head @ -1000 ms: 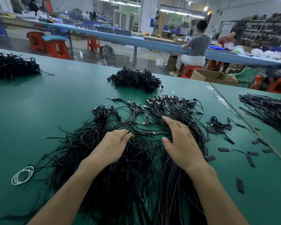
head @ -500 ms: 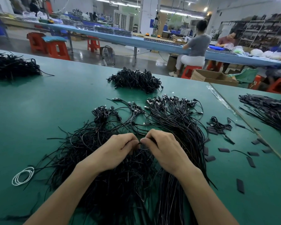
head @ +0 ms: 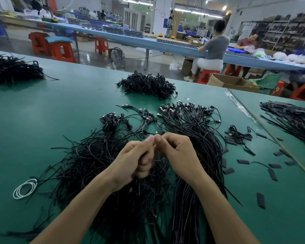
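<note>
- Now both hands are clenched over the middle of the table [head: 42,120]: the left hand [head: 136,159] and right hand [head: 178,152] meet thumb to thumb.
- Between them they pinch one thin black cable [head: 162,160], held just above the loose pile [head: 95,164]; most of its length is hidden by the fingers.
- Likely snag: that cable runs back into the tangle, so a hard pull could drag neighbouring strands up with it and knot them tighter.
- A sideways tug could also disturb the straight bundle [head: 192,131] just right of the hands, whose plugs lie lined up at the far end.
- The strand is thin and the grip is fingertip only, so it may slip out and drop back among lookalikes, where it would be hard to find again.
- The right forearm lies near the scattered black sleeves [head: 243,162]; a wide sweep could push some toward the table's edge.
- A white coil [head: 25,188] sits at the left fringe of the pile, touching stray ends, and could get caught up.
- Containers: an open cardboard box [head: 232,83] stands on the floor beyond the far edge; its inside is not visible, so I cannot tell what it holds.
- Nothing on the table is boxed; a knotted heap [head: 146,84] simply lies on the mat, well apart from the hands.
</note>
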### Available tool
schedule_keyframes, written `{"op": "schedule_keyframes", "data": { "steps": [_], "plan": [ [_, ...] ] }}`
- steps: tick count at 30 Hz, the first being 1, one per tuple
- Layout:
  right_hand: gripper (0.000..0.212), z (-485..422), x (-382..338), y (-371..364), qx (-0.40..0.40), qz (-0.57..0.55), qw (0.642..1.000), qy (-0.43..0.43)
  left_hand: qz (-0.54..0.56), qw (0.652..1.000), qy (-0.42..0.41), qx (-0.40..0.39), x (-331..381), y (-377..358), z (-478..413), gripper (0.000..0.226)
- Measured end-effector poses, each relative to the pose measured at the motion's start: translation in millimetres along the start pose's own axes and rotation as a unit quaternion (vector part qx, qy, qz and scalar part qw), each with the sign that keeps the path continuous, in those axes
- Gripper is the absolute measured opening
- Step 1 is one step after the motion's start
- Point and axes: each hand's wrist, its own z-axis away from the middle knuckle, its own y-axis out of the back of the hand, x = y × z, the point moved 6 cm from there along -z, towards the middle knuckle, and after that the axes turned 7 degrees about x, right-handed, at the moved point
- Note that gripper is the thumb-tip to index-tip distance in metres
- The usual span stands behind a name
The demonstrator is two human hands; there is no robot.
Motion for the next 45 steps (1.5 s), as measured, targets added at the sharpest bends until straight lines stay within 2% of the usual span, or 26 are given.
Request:
{"op": "schedule_keyframes", "data": {
  "steps": [3,6,8,11,13,16,18,23,25,27,31,34,36,38,40,41,43,45],
  "plan": [
    [0.043,4.4,10.9,-5.3,-0.007,0.046,0.998,-0.043,0.136,0.990,-0.018,0.020,9.3,4.1,-4.3,0.052],
    [0.033,11.9,25.1,-13.7,-0.047,0.145,0.985,-0.080,0.283,0.956,-0.025,0.075,14.4,13.8,-16.7,0.043],
    [0.024,18.1,27.2,-23.6,-0.093,0.182,0.976,-0.078,0.296,0.945,-0.044,0.134,11.2,23.2,-25.2,0.039],
    [0.019,23.9,21.1,-28.7,-0.125,0.216,0.967,-0.055,0.083,0.963,-0.123,0.225,3.6,34.1,-28.8,0.033],
    [0.018,23.8,14.6,-22.9,-0.116,0.226,0.966,-0.042,-0.069,0.955,-0.166,0.237,3.6,35.8,-26.0,0.030],
    [0.020,18.1,2.8,-8.3,-0.073,0.226,0.971,-0.023,-0.244,0.945,-0.156,0.154,-1.4,30.0,-23.2,0.027],
    [0.020,13.3,-5.5,0.5,-0.041,0.213,0.976,-0.006,-0.289,0.946,-0.122,0.084,-7.6,21.7,-19.4,0.030],
    [0.012,6.3,-17.4,10.1,0.010,0.141,0.990,0.020,-0.143,0.989,-0.009,0.033,-9.6,12.2,-9.5,0.054],
    [0.012,4.5,-18.9,13.3,0.049,0.098,0.994,0.022,-0.127,0.991,0.046,-0.019,-12.8,9.2,-7.0,0.064],
    [0.014,3.3,-18.0,15.7,0.079,0.068,0.994,0.021,-0.103,0.991,0.076,-0.048,-12.1,7.9,-4.4,0.066],
    [0.018,5.7,-4.8,12.4,0.064,0.045,0.997,-0.021,0.119,0.990,0.050,-0.064,0.8,5.7,-7.4,0.047],
    [0.028,12.0,2.3,4.1,0.010,0.130,0.991,-0.028,0.247,0.967,0.007,-0.056,11.6,1.5,-11.3,0.036],
    [0.036,16.5,3.9,-2.4,-0.038,0.196,0.980,-0.029,0.284,0.958,-0.022,-0.023,14.3,2.4,-16.0,0.034],
    [0.029,19.6,3.7,-8.6,-0.087,0.230,0.969,-0.034,0.208,0.974,-0.068,0.053,10.8,10.6,-22.8,0.031],
    [0.027,21.0,1.9,-8.9,-0.097,0.267,0.958,-0.028,0.004,0.983,-0.114,0.143,6.1,21.4,-24.7,0.026],
    [0.027,20.2,1.7,-5.7,-0.088,0.276,0.957,-0.031,-0.098,0.976,-0.127,0.149,3.5,22.7,-23.7,0.026],
    [0.027,16.6,0.8,2.2,-0.066,0.294,0.953,-0.033,-0.243,0.958,-0.132,0.077,-5.4,15.4,-18.8,0.024],
    [0.029,13.4,-2.6,7.5,-0.045,0.293,0.955,-0.020,-0.263,0.959,-0.098,0.031,-13.5,9.5,-13.9,0.021]
  ]
}}
